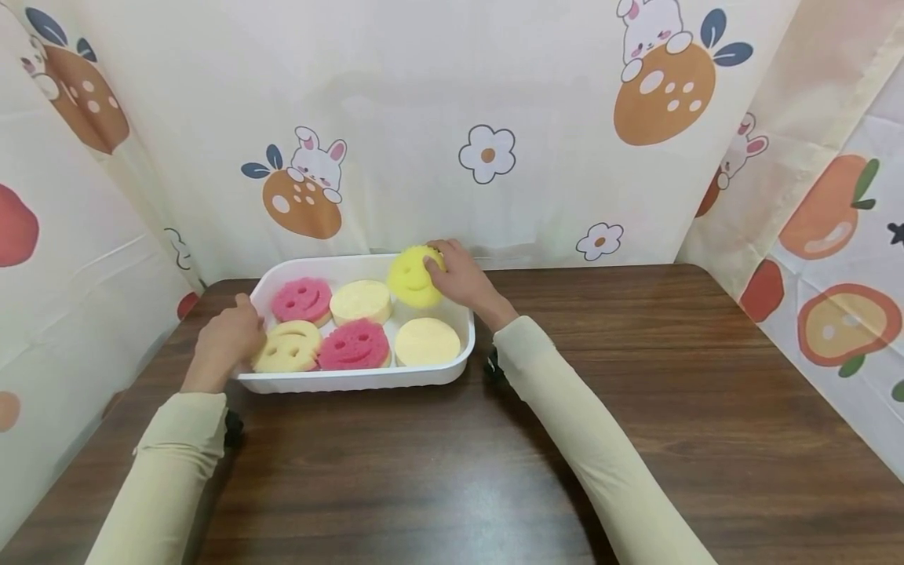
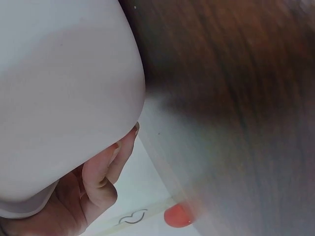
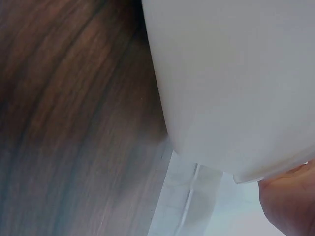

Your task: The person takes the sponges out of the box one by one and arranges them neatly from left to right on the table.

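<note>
Right hand [image 1: 462, 276] has its fingers [image 1: 439, 253] curled round the yellow smiley sponge [image 1: 413, 276], tilted up at the back right corner of the white tray [image 1: 353, 380]. Left hand [image 1: 227, 339] grips the tray's left rim, fingers bent over it. Five more sponges lie flat inside, tray on the brown table [image 1: 636, 377].
</note>
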A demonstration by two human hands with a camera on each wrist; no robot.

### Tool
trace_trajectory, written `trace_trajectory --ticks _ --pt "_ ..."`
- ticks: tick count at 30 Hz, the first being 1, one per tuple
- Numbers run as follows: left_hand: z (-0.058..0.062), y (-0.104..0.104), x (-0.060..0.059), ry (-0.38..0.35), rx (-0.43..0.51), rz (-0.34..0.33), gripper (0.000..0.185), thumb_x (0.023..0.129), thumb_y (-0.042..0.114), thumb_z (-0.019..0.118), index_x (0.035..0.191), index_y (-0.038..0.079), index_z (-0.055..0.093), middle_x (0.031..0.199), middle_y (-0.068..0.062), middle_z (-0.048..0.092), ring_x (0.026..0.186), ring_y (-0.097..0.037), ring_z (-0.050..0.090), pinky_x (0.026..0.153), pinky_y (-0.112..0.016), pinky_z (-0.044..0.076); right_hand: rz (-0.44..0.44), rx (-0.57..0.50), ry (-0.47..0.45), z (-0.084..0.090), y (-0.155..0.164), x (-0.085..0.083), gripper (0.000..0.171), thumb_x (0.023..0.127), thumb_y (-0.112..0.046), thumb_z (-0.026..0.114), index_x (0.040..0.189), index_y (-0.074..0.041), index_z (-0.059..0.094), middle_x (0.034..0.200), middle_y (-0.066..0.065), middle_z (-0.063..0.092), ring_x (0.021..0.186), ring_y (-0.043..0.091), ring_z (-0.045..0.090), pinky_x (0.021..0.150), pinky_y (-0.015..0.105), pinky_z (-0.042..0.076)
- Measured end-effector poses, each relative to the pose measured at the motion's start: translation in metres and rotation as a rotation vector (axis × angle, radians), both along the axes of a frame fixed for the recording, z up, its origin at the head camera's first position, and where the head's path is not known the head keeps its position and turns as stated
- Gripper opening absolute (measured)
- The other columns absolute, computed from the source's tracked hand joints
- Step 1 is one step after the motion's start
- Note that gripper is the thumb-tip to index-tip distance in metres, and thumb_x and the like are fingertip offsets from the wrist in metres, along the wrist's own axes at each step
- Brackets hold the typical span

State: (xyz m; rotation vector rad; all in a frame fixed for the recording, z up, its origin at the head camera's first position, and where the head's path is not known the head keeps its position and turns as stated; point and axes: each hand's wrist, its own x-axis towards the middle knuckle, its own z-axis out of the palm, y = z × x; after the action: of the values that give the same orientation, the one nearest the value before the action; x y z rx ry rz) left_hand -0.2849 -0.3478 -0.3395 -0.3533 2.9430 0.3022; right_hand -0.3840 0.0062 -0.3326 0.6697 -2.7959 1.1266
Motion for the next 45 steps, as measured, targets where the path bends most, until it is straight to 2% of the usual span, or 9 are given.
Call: trace_trajectory --ticks 11,20,29,37,45 --pt "0.001 0.003 -0.003 0.005 -0.01 -0.004 0.059 0.102 0.017 0.042 0.137 -0.022 0.018 0.1 -0.037 0.057 0.078 -0.039 0.058 0.069 -0.051 0.052 -0.03 -0.035 0.001 -0.002 0.007 0.003 0.05 0.104 -0.035 0.042 0.146 -0.008 0.045 0.143 0.013 0.049 0.131 0.026 0.049 0.112 0.043 0.041" --pt "-0.001 0.001 -0.005 0.027 -0.015 -0.021 0.056 0.101 0.016 0.043 0.134 -0.022 0.02 0.094 -0.034 0.058 0.074 -0.038 0.059 0.065 -0.049 0.053 -0.08 -0.135 0.015 -0.003 0.02 0.0 0.05 0.103 -0.034 0.044 0.144 -0.006 0.047 0.14 0.014 0.05 0.127 0.027 0.05 0.11 0.044 0.041" --pt "0.001 0.0 -0.008 0.04 -0.03 -0.019 0.057 0.103 0.019 0.039 0.136 -0.022 0.019 0.1 -0.038 0.057 0.081 -0.042 0.06 0.075 -0.058 0.052 -0.134 -0.21 0.026 -0.003 0.03 0.001 0.049 0.103 -0.035 0.045 0.143 -0.007 0.048 0.142 0.014 0.05 0.13 0.026 0.049 0.112 0.045 0.04" --pt "-0.003 -0.003 -0.004 0.012 -0.018 0.0 0.06 0.1 0.017 0.043 0.138 -0.022 0.017 0.094 -0.035 0.058 0.074 -0.039 0.058 0.061 -0.046 0.051 -0.181 -0.258 -0.036 -0.003 0.04 0.003 0.049 0.102 -0.037 0.045 0.143 -0.009 0.049 0.14 0.011 0.051 0.122 0.025 0.051 0.107 0.046 0.043" --pt "-0.002 -0.003 -0.003 0.02 -0.009 -0.001 0.059 0.101 0.017 0.043 0.138 -0.021 0.017 0.091 -0.033 0.058 0.073 -0.037 0.058 0.059 -0.044 0.051 -0.217 -0.289 -0.055 -0.002 0.053 0.003 0.047 0.103 -0.036 0.042 0.141 -0.01 0.051 0.139 0.013 0.052 0.12 0.027 0.051 0.107 0.048 0.042"
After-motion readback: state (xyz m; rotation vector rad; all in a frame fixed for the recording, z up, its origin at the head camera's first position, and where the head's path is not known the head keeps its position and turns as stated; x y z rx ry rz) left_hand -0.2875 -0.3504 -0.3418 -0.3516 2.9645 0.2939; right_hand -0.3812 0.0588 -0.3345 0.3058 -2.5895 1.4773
